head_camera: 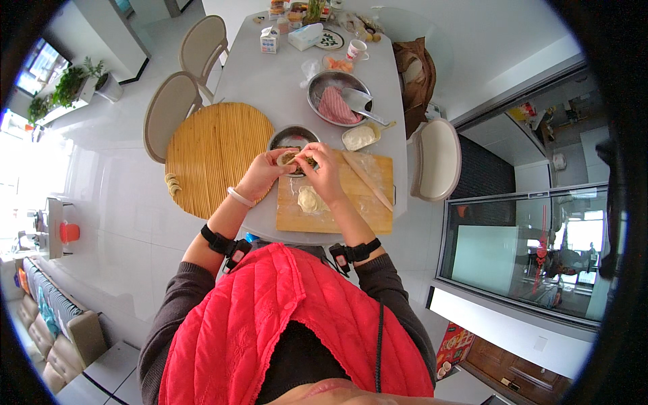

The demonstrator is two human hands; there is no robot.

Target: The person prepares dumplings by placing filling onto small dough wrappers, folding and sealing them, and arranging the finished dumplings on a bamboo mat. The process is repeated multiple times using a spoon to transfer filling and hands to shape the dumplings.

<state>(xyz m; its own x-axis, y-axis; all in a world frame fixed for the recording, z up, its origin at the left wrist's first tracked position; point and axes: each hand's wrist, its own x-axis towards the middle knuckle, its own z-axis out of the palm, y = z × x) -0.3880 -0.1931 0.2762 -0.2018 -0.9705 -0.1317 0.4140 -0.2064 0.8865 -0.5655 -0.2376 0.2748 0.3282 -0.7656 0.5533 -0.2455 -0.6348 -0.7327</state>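
Above a steel bowl of filling (294,133), my left hand (263,172) holds a round dumpling wrapper (286,158) with brown-green filling on it. My right hand (320,167) pinches the wrapper's right edge with thumb and forefinger. Just below the hands, pieces of pale dough (309,199) lie on a floured wooden cutting board (354,217). A rolling pin (368,181) rests slantwise on the board's right part. To the left, a round slatted tray (223,152) carries several folded dumplings (173,185) near its left edge.
Beyond the board stand a container of flour (359,136) and a large steel bowl (320,83) with a striped cloth and a metal scoop. Farther back are a mug (356,49), a carton (269,40) and a tissue pack (306,36). Chairs flank the table.
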